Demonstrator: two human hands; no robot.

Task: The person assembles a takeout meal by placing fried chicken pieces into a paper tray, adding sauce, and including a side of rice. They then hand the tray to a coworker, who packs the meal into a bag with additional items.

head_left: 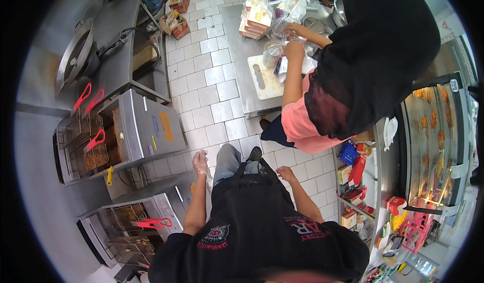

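Observation:
My left hand [200, 163] hangs beside the left leg, whitish as if in a thin clear glove or dusted. It holds nothing that I can see, its fingers loosely stretched. Nearest to it is the steel deep fryer [151, 127] on the left. On the other side of my body, my right hand [287, 175] is held low over the tiled floor, bare and empty, fingers loosely bent and apart. Two fryer baskets with red handles [95, 141] sit in that fryer, one with browned food in it. Another red-handled basket [151, 223] rests at the nearer fryer.
A co-worker [373, 66] stands ahead right, hands in clear plastic bags at a steel table [237, 56]. A white cutting board [266, 79] and stacked boxes [256, 16] lie there. On the right stands a lit display warmer [433, 142]. A large wok [75, 56] is far left.

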